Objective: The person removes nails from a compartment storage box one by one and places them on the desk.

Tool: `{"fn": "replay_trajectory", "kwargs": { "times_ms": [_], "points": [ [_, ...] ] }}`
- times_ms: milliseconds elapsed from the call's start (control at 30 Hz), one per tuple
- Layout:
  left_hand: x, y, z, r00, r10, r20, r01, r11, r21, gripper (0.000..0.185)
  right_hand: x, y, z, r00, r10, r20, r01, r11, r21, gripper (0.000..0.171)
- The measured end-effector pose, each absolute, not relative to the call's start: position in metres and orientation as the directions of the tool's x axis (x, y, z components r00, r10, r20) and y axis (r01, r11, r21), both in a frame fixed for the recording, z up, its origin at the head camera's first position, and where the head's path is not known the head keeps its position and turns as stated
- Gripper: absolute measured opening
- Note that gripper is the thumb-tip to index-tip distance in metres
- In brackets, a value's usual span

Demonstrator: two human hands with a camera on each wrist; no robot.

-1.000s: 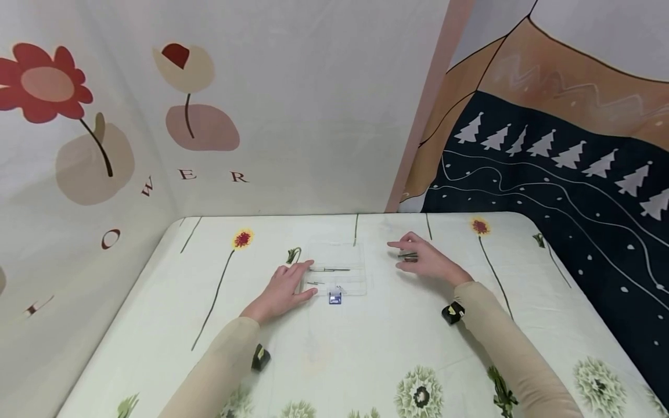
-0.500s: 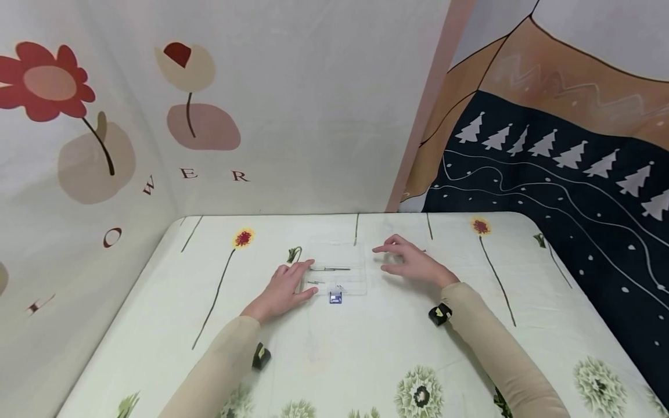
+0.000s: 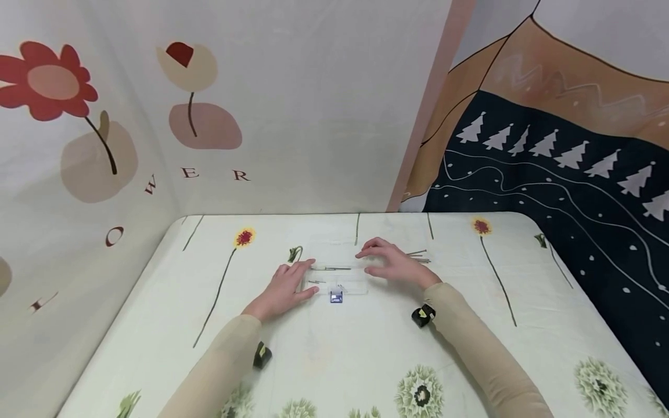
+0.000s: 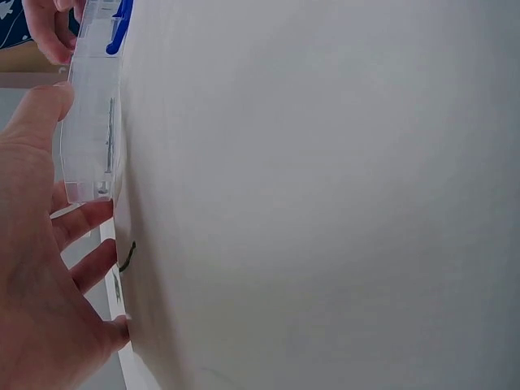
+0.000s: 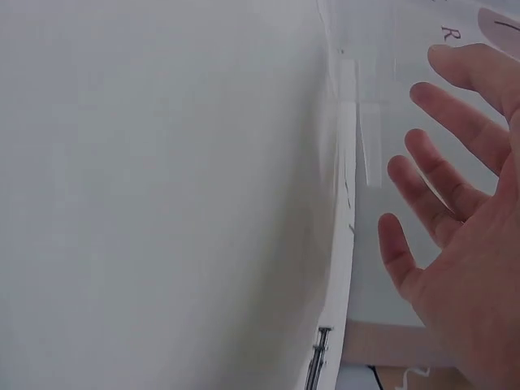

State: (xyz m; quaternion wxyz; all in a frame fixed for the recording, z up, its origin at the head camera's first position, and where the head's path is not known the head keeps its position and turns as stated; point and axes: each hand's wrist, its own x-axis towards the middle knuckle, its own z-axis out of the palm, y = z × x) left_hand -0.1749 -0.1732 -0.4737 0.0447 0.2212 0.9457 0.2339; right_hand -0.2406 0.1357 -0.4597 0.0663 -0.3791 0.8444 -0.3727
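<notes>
A clear plastic box [image 3: 337, 273] with a blue latch [image 3: 335, 297] lies flat on the table, and a thin metal rod [image 3: 330, 269] lies inside it. My left hand [image 3: 292, 281] rests flat on the cloth, its straight fingers and thumb against the box's left side [image 4: 89, 114]. My right hand [image 3: 377, 259] hovers at the box's right edge with fingers spread and nothing in it. The right wrist view shows those spread fingers [image 5: 443, 175] by the clear box [image 5: 370, 138]. Several thin metal pins [image 3: 418, 256] lie on the cloth just right of that hand.
The table [image 3: 366, 360] wears a pale cloth printed with flowers. Printed fabric walls close it off behind and to the left, and a dark tree-patterned cloth [image 3: 564, 168] hangs on the right. A small camera unit sits on each wrist.
My right hand has moved left, from over the metal pins to the box's right edge, and the pins now lie uncovered. The left hand and box have stayed put.
</notes>
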Motion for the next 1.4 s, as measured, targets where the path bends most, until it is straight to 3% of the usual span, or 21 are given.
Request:
{"fn": "replay_trajectory", "kwargs": {
  "times_ms": [200, 433, 600, 1133, 1400],
  "points": [
    [-0.176, -0.173, -0.471, -0.901, 0.434, 0.009, 0.388, 0.797, 0.462, 0.070, -0.240, 0.121, -0.458, -0.669, -0.719, 0.192, -0.642, 0.428, -0.636, 0.029],
    [-0.176, -0.172, -0.473, -0.907, 0.421, -0.019, 0.364, 0.807, 0.464, 0.071, -0.237, 0.102, -0.458, -0.651, -0.754, 0.090, -0.657, 0.500, -0.564, 0.031],
    [-0.176, -0.172, -0.473, -0.907, 0.422, -0.010, 0.369, 0.804, 0.467, 0.071, -0.233, 0.095, -0.458, -0.656, -0.754, 0.020, -0.655, 0.557, -0.510, 0.036],
    [-0.177, -0.174, -0.475, -0.901, 0.434, -0.008, 0.380, 0.797, 0.470, 0.071, -0.227, 0.078, -0.459, -0.671, -0.741, -0.037, -0.665, 0.623, -0.413, 0.046],
    [-0.177, -0.173, -0.473, -0.909, 0.416, -0.037, 0.352, 0.810, 0.469, 0.072, -0.228, 0.068, -0.458, -0.711, -0.702, -0.036, -0.623, 0.653, -0.431, 0.039]
  ]
}}
